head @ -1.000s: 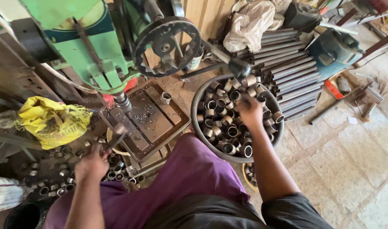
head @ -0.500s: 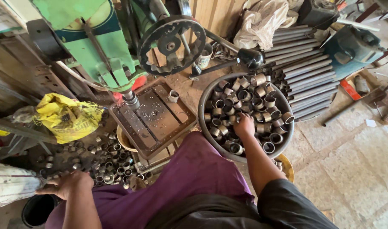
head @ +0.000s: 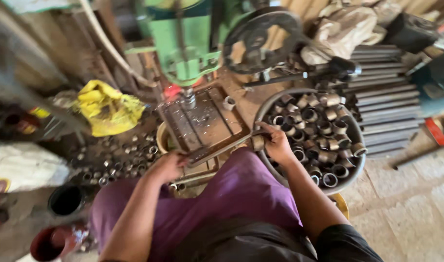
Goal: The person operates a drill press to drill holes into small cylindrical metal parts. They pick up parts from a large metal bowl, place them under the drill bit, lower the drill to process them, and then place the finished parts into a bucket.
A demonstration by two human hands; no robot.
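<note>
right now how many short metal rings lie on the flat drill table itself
1: a single short metal ring stands at the drill table far right corner, apart from the ring-filled basin. Others may be blurred out.

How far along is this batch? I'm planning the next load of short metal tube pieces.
Done, it seems: loose pieces lie left of the drill table. In hand: right hand holds one piece at long tongs gripped by left hand. Left: a basin still heaped.

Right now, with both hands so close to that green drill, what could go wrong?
The left hand and right hand work just below the drill bit, so a finger could get caught. Sharp metal chips litter the drill table and might cut skin. The heaped pan of metal rings could spill.
</note>
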